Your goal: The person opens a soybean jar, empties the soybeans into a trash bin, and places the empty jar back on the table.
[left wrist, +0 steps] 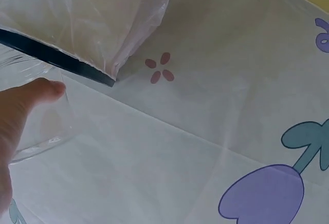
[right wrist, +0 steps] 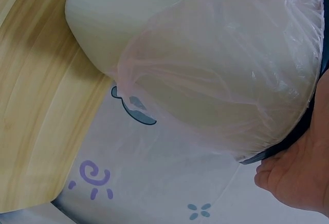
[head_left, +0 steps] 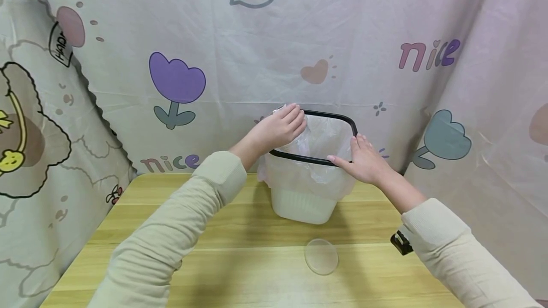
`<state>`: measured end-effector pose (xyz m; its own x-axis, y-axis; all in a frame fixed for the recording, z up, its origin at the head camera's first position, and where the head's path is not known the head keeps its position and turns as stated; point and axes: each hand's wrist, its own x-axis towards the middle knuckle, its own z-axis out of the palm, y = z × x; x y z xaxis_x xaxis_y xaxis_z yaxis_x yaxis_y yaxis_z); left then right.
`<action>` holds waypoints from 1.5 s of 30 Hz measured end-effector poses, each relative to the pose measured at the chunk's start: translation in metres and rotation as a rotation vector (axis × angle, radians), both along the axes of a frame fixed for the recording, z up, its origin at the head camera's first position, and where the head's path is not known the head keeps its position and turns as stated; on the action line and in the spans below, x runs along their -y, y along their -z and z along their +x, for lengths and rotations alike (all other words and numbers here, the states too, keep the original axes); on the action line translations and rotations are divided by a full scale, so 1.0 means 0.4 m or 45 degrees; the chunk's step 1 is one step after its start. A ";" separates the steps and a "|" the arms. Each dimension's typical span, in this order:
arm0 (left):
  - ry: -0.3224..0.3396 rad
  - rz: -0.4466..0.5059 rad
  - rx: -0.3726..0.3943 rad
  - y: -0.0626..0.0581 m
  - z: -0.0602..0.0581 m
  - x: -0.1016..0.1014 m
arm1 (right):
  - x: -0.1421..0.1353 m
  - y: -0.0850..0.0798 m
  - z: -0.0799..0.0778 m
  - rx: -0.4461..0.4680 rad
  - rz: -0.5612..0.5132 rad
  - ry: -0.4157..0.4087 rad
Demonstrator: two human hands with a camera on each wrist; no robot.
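Note:
A cream trash can [head_left: 304, 206] stands on the wooden table, lined with a thin translucent pinkish bag [right wrist: 205, 80] folded out over its top. A black ring [head_left: 307, 158] runs round the mouth over the bag. My left hand [head_left: 282, 127] is over the left side of the mouth and grips a clear see-through container [left wrist: 49, 126], its thumb against the wall. Much of that container is hidden behind the hand in the head view. At the right corner my right hand [head_left: 366, 160] holds the ring, thumb along the front edge and fingers at the side.
A clear round lid [head_left: 321, 256] lies flat on the table [head_left: 239, 260] in front of the can. A small black object [head_left: 401, 243] shows beside the right sleeve. Printed cloth [head_left: 257, 61] hangs close behind the can and along both sides.

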<state>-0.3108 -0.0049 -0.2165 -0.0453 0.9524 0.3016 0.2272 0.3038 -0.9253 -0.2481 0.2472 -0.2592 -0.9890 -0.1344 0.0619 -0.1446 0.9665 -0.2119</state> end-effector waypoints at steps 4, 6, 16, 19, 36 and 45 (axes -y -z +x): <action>0.009 -0.036 -0.041 -0.027 0.001 -0.003 | 0.001 0.001 0.000 0.001 -0.004 0.000; 0.003 0.015 -0.068 -0.043 0.001 -0.005 | 0.002 0.001 0.000 -0.001 -0.006 -0.003; -0.064 -0.001 -0.008 -0.027 -0.008 -0.002 | -0.002 0.000 -0.001 -0.016 -0.012 -0.014; -0.056 0.176 -0.039 -0.045 -0.009 -0.003 | -0.002 -0.001 -0.001 -0.021 -0.014 -0.019; -0.035 0.291 0.001 0.004 -0.024 0.007 | -0.002 0.003 0.000 -0.020 -0.028 -0.014; -0.299 0.597 0.706 -0.001 -0.002 0.046 | -0.002 0.001 0.002 -0.031 -0.037 -0.020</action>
